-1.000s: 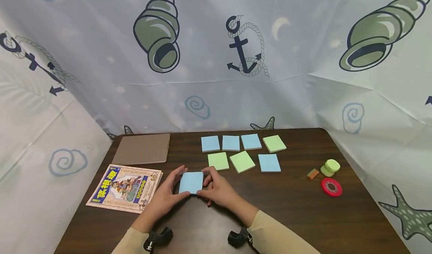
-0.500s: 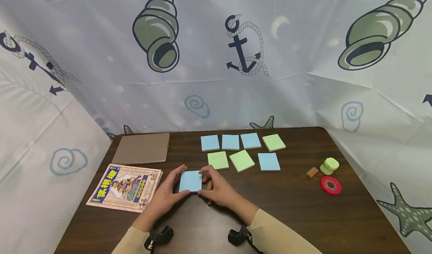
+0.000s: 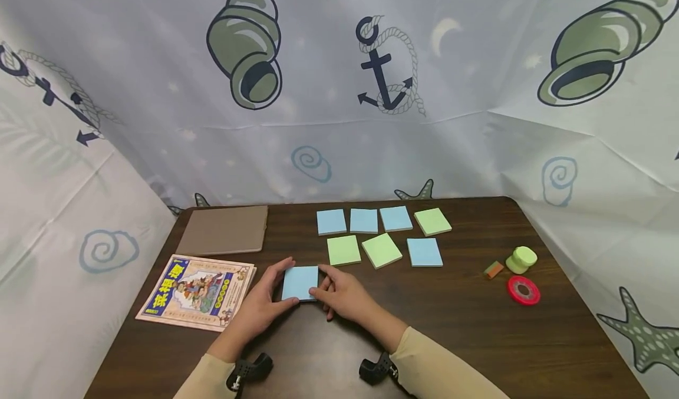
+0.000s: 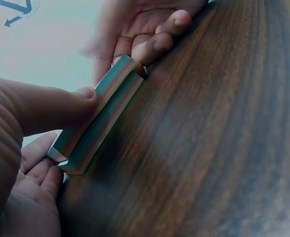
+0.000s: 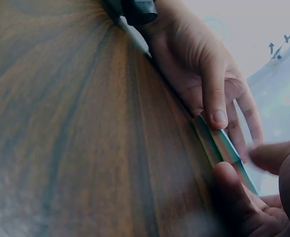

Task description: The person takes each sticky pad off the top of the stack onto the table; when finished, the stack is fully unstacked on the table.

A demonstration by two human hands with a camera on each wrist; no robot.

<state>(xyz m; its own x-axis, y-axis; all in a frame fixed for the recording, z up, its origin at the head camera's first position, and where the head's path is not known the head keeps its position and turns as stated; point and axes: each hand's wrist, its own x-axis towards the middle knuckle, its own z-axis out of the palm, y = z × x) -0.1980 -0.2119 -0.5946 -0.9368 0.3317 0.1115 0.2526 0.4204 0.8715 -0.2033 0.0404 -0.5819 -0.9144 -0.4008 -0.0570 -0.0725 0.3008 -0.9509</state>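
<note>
A blue-topped stack of two sticky note pads [image 3: 300, 283] lies on the table between the hands. Its striped edges [image 4: 100, 116] show in the left wrist view, one pad slightly offset on the other. My left hand [image 3: 258, 304] grips the stack from the left, thumb against the near edge and fingers along the far left side. From the right, my right hand [image 3: 342, 293] holds it, with the thumb over the near right corner and the index finger near the far right corner. In the right wrist view, that thumb [image 5: 271, 157] is blurred.
Several blue and green sticky note pads [image 3: 382, 250] lie in two rows beyond the hands. A comic booklet [image 3: 198, 293] and a brown notebook [image 3: 223, 231] lie left. Right are an orange-and-green block [image 3: 494, 270], a yellow-green lidded item [image 3: 521, 260] and a red tape roll [image 3: 523, 290].
My right thumb has shifted from the stack's near edge up to its near right corner. The left hand keeps its grip. The head view has tilted slightly.
</note>
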